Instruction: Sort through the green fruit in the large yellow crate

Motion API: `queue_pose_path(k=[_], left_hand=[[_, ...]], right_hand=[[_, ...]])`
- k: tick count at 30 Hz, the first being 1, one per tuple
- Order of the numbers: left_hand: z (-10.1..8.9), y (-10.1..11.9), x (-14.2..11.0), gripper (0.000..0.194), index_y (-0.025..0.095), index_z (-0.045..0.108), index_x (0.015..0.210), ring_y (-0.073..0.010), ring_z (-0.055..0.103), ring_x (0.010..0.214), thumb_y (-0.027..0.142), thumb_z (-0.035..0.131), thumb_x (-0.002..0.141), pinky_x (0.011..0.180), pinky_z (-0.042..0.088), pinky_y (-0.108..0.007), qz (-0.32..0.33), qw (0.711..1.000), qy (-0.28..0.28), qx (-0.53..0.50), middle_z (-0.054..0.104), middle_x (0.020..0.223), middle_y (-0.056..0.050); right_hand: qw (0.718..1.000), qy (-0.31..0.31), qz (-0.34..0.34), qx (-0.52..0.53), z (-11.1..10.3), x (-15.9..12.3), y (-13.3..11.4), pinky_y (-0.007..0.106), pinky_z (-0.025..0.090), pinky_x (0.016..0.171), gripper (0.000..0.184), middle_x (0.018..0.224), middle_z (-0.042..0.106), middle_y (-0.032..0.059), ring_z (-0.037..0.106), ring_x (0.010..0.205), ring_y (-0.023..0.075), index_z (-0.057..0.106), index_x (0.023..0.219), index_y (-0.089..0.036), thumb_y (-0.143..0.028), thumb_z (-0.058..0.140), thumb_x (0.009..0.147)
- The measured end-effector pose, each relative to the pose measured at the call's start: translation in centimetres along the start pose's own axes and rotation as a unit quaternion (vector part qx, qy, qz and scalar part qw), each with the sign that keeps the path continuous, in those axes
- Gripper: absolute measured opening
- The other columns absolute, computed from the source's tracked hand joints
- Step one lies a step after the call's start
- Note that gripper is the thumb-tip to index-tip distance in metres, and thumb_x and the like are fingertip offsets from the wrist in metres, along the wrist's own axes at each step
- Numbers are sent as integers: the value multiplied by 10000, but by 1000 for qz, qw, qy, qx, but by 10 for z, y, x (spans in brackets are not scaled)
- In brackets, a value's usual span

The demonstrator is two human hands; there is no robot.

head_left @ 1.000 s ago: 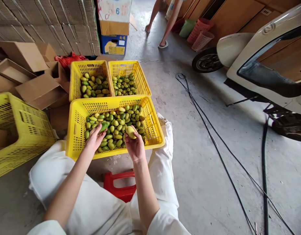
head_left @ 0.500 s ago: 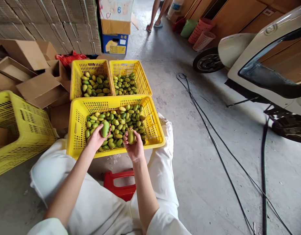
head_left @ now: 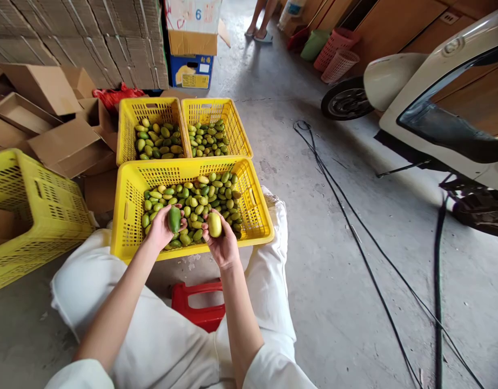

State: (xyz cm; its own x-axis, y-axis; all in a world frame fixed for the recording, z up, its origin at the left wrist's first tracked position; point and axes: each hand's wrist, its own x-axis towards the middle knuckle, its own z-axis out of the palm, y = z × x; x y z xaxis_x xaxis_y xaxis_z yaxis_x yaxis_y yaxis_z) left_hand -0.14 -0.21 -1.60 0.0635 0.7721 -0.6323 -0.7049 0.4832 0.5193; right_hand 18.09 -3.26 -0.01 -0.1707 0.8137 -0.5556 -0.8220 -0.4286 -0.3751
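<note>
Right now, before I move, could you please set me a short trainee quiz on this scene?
1. True or false: the left hand holds a green fruit, while the right hand holds a yellower fruit.
2. Where does the thick black cable lie? A) inside a crate; B) on the floor; C) across the knees.
3. Fill in: just beyond the front yellow crate, ____ yellow crates of fruit stand side by side.

Key: 1 true; 2 B; 3 two.
</note>
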Motion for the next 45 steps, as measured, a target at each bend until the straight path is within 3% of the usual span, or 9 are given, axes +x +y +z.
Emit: queue_pose_path(k=[3, 10, 16, 20, 26, 34, 39, 42, 45], left_hand=[[2, 1, -1, 141, 160, 696, 1002, -207, 717, 687, 245, 643, 901, 636, 652, -357, -13, 1000, 6, -11, 732, 848, -75], [4, -2, -5, 182, 168, 684, 937, -120, 639, 590, 157, 811, 806, 530, 544, -205, 31, 999, -29, 24, 696, 797, -26], [5, 1, -7, 170, 204, 596, 824, -116, 577, 569, 291, 734, 869, 498, 501, -192, 0, 999, -25, -32, 580, 705, 9], [4, 4, -6, 127, 193, 668, 892, -197, 700, 675, 310, 625, 916, 560, 577, -272, -16, 999, 30, -30, 707, 794, -62], [5, -4, -3, 152, 147, 749, 985, -157, 711, 670, 174, 782, 839, 576, 583, -238, 7, 1000, -1, 26, 770, 880, -61], [-1, -7, -1, 268, 188, 631, 795, -81, 592, 572, 108, 843, 651, 515, 466, -173, 46, 998, -18, 27, 670, 741, 26], [1, -3, -3, 183, 150, 692, 913, -95, 613, 560, 123, 749, 741, 511, 489, -162, 11, 1000, 5, 27, 655, 700, 2], [5, 0, -7, 72, 132, 679, 858, -52, 428, 398, 192, 708, 833, 377, 311, -143, -18, 999, -10, 32, 527, 578, 46], [6, 6, -10, 306, 156, 623, 765, -67, 371, 357, 355, 532, 979, 344, 265, -172, -18, 1000, 10, -1, 496, 556, 21]], right_hand=[[999, 2, -29, 25, -1, 0, 2, 237, 670, 743, 296, 958, 773, -20, 737, 819, 128, 713, 1048, -244, -251, 858, 790], [999, 1, -19, 28, -5, 3, 4, 231, 654, 751, 341, 846, 720, -30, 738, 855, 137, 632, 907, -223, -186, 910, 714], [996, -77, -4, 39, -9, 1, 1, 90, 257, 366, 303, 627, 486, -104, 366, 461, 36, 586, 853, -217, -273, 881, 817], [998, -45, -3, 33, -2, -1, -1, 150, 456, 459, 227, 741, 637, -25, 561, 589, 94, 696, 973, -210, -414, 770, 905], [998, -15, -2, 54, 10, -4, 0, 287, 668, 748, 209, 949, 756, 10, 725, 871, 160, 730, 1044, -230, -278, 754, 842], [999, -13, 8, 34, -1, 1, 2, 69, 401, 434, 321, 766, 607, -76, 479, 536, 22, 630, 936, -215, -139, 887, 760], [999, -16, -5, 35, -4, 3, 1, 85, 288, 365, 242, 696, 551, -85, 369, 458, 27, 647, 987, -223, -371, 826, 918], [997, 11, 7, 77, 2, 2, -1, 150, 492, 465, 246, 780, 665, -12, 581, 594, 92, 684, 1018, -214, -448, 617, 1053], [990, 73, 12, 119, 10, 1, -2, 276, 668, 696, 278, 842, 731, 30, 723, 796, 152, 696, 1011, -207, -298, 453, 1110]])
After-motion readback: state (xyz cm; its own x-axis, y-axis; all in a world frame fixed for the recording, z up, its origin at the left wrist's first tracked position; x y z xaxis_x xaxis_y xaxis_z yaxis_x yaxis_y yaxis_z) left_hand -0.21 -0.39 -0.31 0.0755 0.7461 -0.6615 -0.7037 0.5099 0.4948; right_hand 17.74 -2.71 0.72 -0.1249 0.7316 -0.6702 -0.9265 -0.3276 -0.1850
